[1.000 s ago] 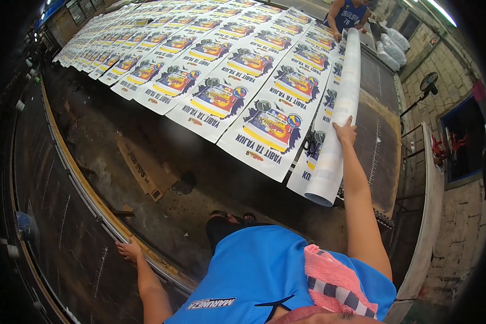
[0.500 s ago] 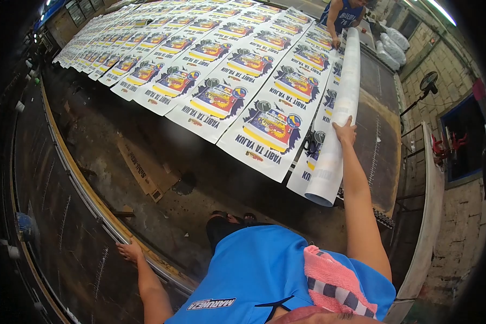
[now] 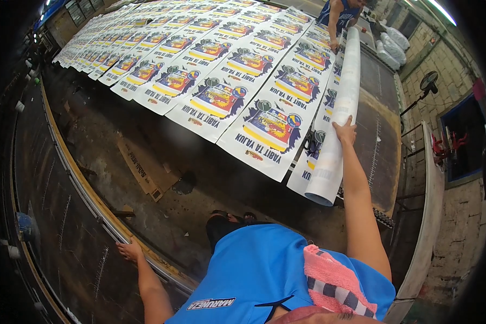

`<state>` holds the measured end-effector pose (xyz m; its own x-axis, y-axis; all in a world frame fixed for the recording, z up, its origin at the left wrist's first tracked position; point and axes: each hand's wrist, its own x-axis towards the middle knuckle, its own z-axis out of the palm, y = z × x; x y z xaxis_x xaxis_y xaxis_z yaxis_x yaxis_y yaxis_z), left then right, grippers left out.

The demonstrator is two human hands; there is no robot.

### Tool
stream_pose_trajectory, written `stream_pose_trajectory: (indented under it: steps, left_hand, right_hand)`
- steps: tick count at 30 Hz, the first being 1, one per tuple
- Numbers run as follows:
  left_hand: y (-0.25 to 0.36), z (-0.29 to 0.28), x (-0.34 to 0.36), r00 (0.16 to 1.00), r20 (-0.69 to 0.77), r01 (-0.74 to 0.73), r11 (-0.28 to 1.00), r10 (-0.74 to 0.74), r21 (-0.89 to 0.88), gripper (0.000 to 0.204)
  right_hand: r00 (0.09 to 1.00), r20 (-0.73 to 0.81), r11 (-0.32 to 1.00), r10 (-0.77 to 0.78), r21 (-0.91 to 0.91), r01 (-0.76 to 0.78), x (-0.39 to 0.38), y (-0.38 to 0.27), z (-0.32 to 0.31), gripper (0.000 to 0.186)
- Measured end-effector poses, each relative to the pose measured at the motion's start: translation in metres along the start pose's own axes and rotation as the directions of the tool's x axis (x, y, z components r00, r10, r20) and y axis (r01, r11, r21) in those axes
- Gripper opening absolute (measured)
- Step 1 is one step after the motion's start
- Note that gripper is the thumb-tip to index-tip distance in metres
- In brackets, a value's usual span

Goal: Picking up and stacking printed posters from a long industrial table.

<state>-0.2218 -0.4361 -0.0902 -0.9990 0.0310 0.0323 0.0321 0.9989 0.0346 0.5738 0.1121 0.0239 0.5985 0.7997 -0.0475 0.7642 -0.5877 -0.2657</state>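
Note:
A long white roll of printed sheet (image 3: 337, 156) lies along the right side of the printed sheets, its hollow end toward me. My right hand (image 3: 345, 131) rests on the roll's upper side, fingers apart and curved to its surface. Beneath it, a printed strip (image 3: 299, 178) extends out to the roll's left. What looks like black-handled scissors (image 3: 312, 143) lies on that strip, partly hidden by the roll. At the lower left, my left hand (image 3: 129, 250) lies on the edge of a dark table (image 3: 65, 243), with its fingers apart and no object in it.
Rows of printed sheets (image 3: 216, 100) cover the big table. A co-worker in blue (image 3: 337, 16) leans over the roll's far end. White sacks (image 3: 391, 48) and a black fan (image 3: 429, 82) stand at the right. Flattened cardboard (image 3: 140, 170) lies on the floor between the tables.
The co-worker at the far end has leaned slightly left, and their arm has shifted beside the roll. My hands and the roll look unmoved.

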Motion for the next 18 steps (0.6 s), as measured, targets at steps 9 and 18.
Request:
stream_pose_trajectory:
  steps: [9,18]
  left_hand:
    - [0.003,-0.0029,-0.0018,1.0,0.001,0.014,1.0,-0.014,0.006,0.081]
    - [0.0049,-0.0028,-0.0067,0.999,-0.042,0.012,0.999,-0.011,0.04,0.081]
  right_hand:
    - [1.0,-0.028,1.0,-0.015,-0.007,0.015,0.0028,0.0003,0.0013,0.104]
    - [1.0,-0.026,1.0,-0.011,-0.003,0.011,0.0044,0.0033,0.001,0.104]
